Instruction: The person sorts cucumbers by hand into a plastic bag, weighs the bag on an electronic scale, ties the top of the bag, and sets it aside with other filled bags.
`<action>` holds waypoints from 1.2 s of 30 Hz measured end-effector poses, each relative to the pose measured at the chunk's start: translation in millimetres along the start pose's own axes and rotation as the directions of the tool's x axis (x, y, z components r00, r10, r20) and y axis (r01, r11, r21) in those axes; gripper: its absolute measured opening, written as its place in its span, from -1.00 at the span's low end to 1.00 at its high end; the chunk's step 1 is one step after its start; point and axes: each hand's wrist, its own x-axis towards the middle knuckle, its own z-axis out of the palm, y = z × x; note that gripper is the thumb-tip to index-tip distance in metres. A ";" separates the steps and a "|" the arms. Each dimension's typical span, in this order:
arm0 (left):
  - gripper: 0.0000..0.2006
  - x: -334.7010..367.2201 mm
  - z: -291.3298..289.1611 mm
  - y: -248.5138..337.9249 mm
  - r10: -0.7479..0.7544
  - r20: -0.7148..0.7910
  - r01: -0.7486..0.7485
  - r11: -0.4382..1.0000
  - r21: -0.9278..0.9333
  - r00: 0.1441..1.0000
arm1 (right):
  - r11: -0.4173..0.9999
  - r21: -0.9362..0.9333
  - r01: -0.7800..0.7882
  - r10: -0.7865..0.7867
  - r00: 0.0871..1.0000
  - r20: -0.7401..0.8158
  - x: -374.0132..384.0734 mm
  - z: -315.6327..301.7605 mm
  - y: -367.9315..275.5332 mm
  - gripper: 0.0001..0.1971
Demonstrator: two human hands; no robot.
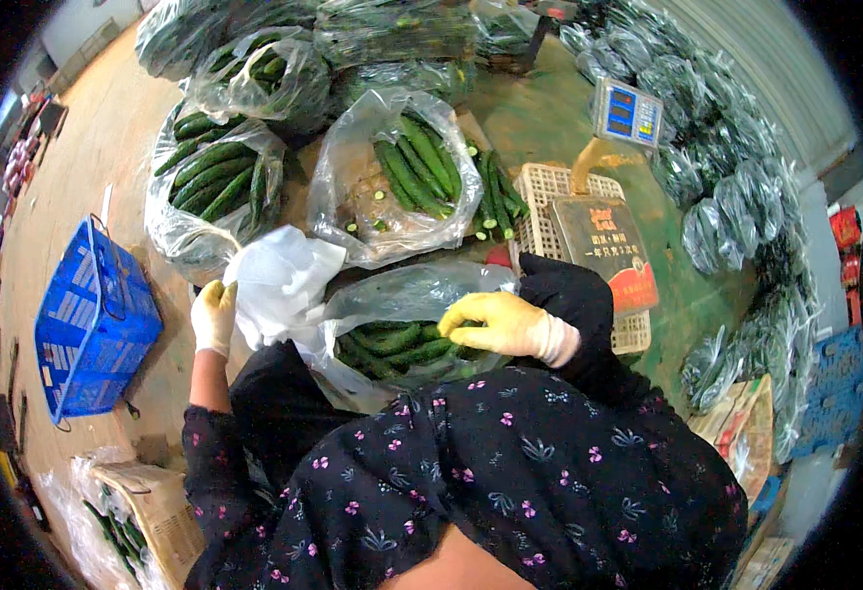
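My left hand (pixel 215 317), in a pale yellow work glove with a white cuff, pinches the left edge of a thin white sheet (pixel 289 280). Right of the sheet, a clear plastic bag (pixel 402 295) lies open between my knees with several dark green cucumbers (pixel 387 352) inside. My right hand (pixel 502 324), gloved alike, hovers at the right end of these cucumbers, fingers loosely bent and thumb apart. Whether its fingertips touch a cucumber is unclear. Just beyond, a wider clear bag (pixel 328 187) holds more cucumbers and a few cut pieces.
Another filled cucumber bag (pixel 215 172) stands at the far left, near a blue crate (pixel 97 324). On the right, a scale (pixel 628 113) rises behind a cream crate (pixel 549 187) bearing a printed carton (pixel 603 246). Bagged cucumbers (pixel 736 216) are piled along the right wall.
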 end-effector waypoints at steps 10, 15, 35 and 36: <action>-0.81 -74.8 65.8 24.8 0.025 -0.077 -0.072 0.712 -0.698 0.997 | 0.925 -0.171 0.340 -0.378 0.879 -0.291 95.6 45.6 -30.9 -0.71; -0.85 -81.4 81.5 26.9 0.148 0.021 -0.105 0.786 -0.610 0.989 | 0.729 -0.638 0.247 -0.538 0.783 -0.312 145.8 81.9 -23.3 -0.49; -0.69 -11.6 63.8 -17.0 -0.169 0.471 -0.111 0.852 0.511 0.866 | 0.978 0.008 0.206 -0.197 0.946 -0.259 112.1 78.3 11.4 -0.68; -0.71 -4.7 49.3 -46.4 -0.160 0.388 -0.071 0.852 0.518 0.908 | 0.983 0.006 0.185 -0.179 0.957 -0.229 103.3 64.3 12.2 -0.69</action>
